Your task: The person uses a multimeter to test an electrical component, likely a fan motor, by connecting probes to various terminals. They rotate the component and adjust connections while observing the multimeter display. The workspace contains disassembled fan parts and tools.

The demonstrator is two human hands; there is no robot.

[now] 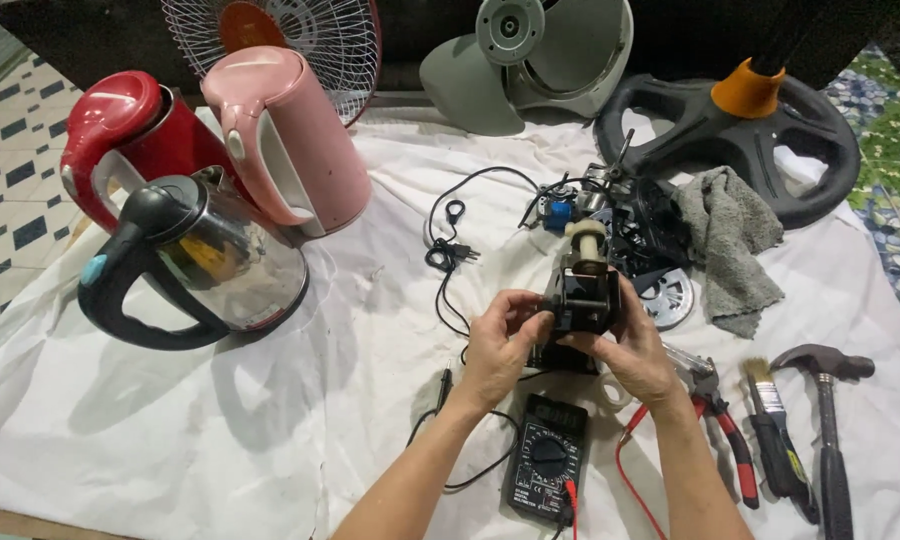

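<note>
Both the left hand [498, 345] and the right hand [632, 350] gripped the black fan motor [580, 290] above the white cloth's [220, 420] middle, the fan blade [530, 60] already removed, the multimeter [547, 455] lying unused near the front edge.

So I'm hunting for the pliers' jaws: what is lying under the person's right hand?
Under the right hand, red-handled pliers run out toward the brush. Their jaw end and a pale rounded piece are partly covered by the hand, so neither shows fully.
</note>
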